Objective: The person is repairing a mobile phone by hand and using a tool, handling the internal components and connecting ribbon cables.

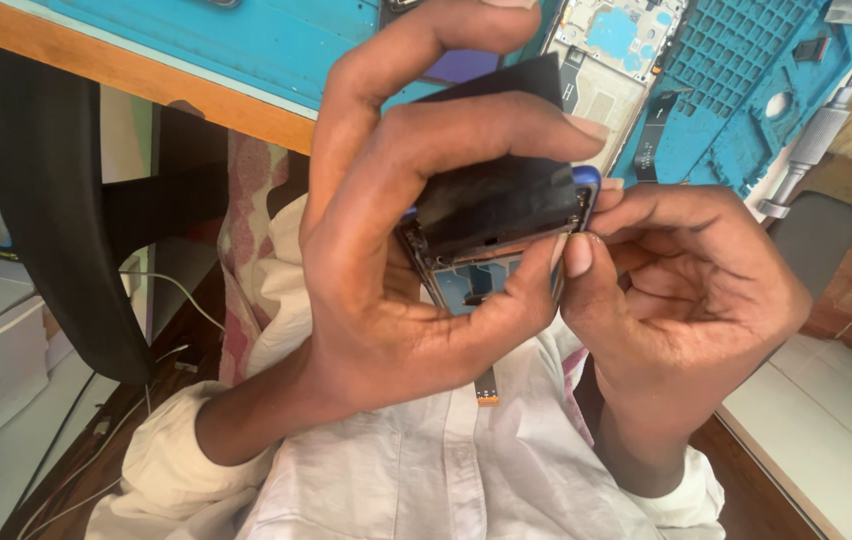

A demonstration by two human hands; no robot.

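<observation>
Two bare hands meet at the middle of the view, both closed on a small opened mobile phone with a blue rim and a dark metal frame (491, 262), held up close to the camera above the person's white-shirted lap (466, 470). The left hand (396, 250) wraps the phone from the left: its thumb crosses beneath the frame, and its curled fingers (486, 125) press down on a flat black panel (506, 180) that sits tilted on top of the phone, its far edge lifted away from the frame. The right hand (676, 300) comes in from the right with fingers bent, its thumb and forefinger pinched at the phone's right corner, touching the blue rim. A thin flat ribbon cable with an orange end (487, 388) hangs from the near side of the phone, over the shirt.

Beyond the hands lies a bright blue work mat (276, 40) on a wooden-edged table (146, 80). A second bare phone frame with light blue and white parts (611, 50) lies on the mat at the far right, just behind the hands. A brush with pale bristles and a metal ferrule (846, 120) rests at the far right edge. A dark chair back (56, 200) stands at the left.
</observation>
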